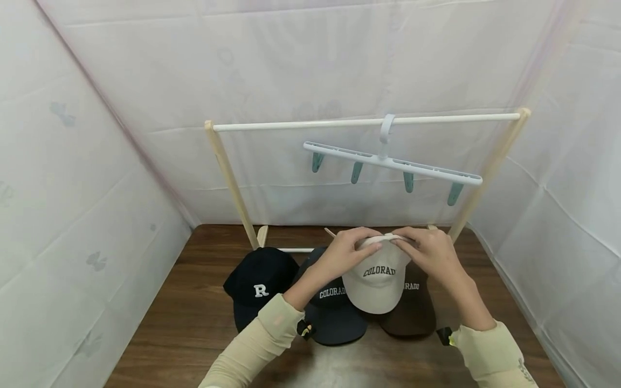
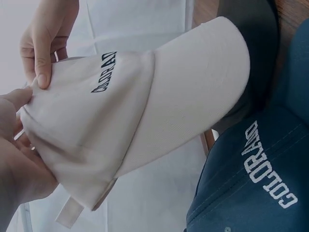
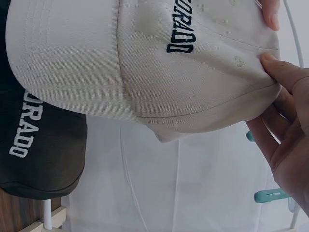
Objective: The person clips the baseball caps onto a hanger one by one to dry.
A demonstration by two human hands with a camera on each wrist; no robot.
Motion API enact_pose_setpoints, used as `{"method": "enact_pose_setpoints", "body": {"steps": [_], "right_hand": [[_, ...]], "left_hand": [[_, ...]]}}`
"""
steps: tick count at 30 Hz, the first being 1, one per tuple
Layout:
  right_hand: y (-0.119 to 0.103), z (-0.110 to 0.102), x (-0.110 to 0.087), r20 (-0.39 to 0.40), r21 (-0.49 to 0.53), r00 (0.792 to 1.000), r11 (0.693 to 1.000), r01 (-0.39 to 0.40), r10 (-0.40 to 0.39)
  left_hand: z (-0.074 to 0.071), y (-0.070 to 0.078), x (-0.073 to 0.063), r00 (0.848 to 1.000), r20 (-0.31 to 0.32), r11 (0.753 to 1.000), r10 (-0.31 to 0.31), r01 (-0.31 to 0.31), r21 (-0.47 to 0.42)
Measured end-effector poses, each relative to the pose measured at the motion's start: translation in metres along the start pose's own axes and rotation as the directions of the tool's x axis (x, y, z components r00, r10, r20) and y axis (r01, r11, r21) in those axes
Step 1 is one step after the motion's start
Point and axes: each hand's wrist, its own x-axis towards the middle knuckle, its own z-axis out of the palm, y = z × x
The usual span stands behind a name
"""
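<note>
A cream baseball cap [image 1: 375, 280] with dark COLORADO lettering hangs brim down between both hands, over the other caps. At its crown, my left hand [image 1: 346, 250] pinches the fabric between thumb and fingers. The right hand [image 1: 432, 253] grips the crown from the other side, its thumb [image 3: 273, 67] on the front panel. In the left wrist view, a strap [image 2: 70, 212] dangles from the back of the cream cap. Behind it sit a navy COLORADO cap [image 1: 335, 323] and a dark brown one [image 1: 414, 312], partly covered by the cream cap and the hands.
A black cap with a white R [image 1: 257, 275] lies at the left on the wooden table [image 1: 174, 302]. Beyond the caps stands a rack with a white rail [image 1: 291, 125]. From it hangs a pale blue hanger [image 1: 388, 160] carrying several teal clips [image 1: 409, 182]. White fabric walls surround the table.
</note>
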Motion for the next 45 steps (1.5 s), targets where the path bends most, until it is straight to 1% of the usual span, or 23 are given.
{"method": "enact_pose_setpoints", "body": {"steps": [5, 9, 14, 18, 23, 27, 33, 36, 40, 45], "right_hand": [[-0.001, -0.001, 0.004, -0.012, 0.017, 1.000, 1.000, 0.000, 0.000], [-0.001, -0.003, 0.008, -0.039, 0.032, 0.999, 0.999, 0.018, -0.017], [-0.001, -0.005, 0.012, -0.061, 0.049, 0.998, 0.998, 0.026, -0.023], [0.001, -0.008, 0.015, -0.069, 0.061, 0.998, 0.998, 0.014, -0.010], [0.003, -0.012, 0.018, -0.080, 0.068, 0.997, 0.998, 0.013, -0.008], [0.006, -0.015, 0.020, -0.091, 0.083, 0.996, 0.996, 0.019, -0.012], [0.009, -0.020, 0.020, -0.097, 0.111, 0.995, 0.994, -0.004, 0.015], [0.010, -0.023, 0.020, -0.100, 0.107, 0.995, 0.994, -0.012, 0.023], [0.012, -0.025, 0.021, -0.103, 0.097, 0.994, 0.995, -0.016, 0.026], [0.014, -0.030, 0.023, -0.114, 0.104, 0.992, 0.994, -0.033, 0.045]], "left_hand": [[0.001, 0.002, 0.003, 0.997, -0.080, 1.000, 0.018, -0.020, -0.021], [-0.002, 0.005, 0.008, 0.994, -0.105, 0.999, 0.030, -0.033, -0.024], [-0.007, 0.007, 0.015, 0.991, -0.112, 0.998, 0.066, -0.067, -0.002], [-0.009, 0.009, 0.021, 0.989, -0.118, 0.996, 0.092, -0.094, -0.008], [-0.010, 0.012, 0.028, 0.987, -0.122, 0.994, 0.102, -0.104, -0.012], [-0.013, 0.015, 0.034, 0.989, -0.112, 0.995, 0.097, -0.099, -0.012], [-0.015, 0.016, 0.038, 0.991, -0.104, 0.996, 0.089, -0.090, -0.003], [-0.014, 0.017, 0.041, 0.991, -0.098, 0.996, 0.090, -0.090, -0.001], [-0.014, 0.017, 0.045, 0.992, -0.100, 0.997, 0.078, -0.077, 0.011], [-0.011, 0.023, 0.050, 0.993, -0.108, 0.999, 0.050, -0.052, -0.011]]}}
